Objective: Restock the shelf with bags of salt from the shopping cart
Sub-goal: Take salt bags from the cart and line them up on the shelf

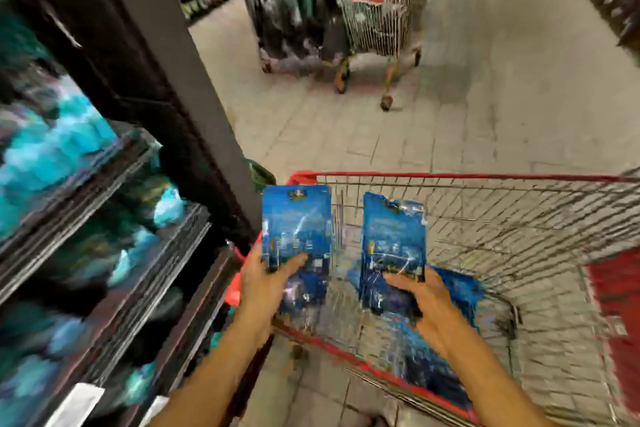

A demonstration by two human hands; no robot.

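My left hand [263,282] grips the lower end of a blue salt bag [296,218], held upright over the near left corner of the red-rimmed wire shopping cart [450,177]. My right hand [424,302] holds a second blue salt bag [393,236] upright inside the cart. More blue bags [460,288] lie in the cart basket below and behind my right hand. The dark shelf [166,246] stands to the left, its tiers filled with blurred blue and teal packs [52,156].
The picture is motion-blurred. A dark pillar [166,55] rises at the shelf's end. Farther down the tiled aisle stands another cart [381,10] with a person in dark clothing [294,3] beside it. A red panel [616,295] sits on my cart's right side.
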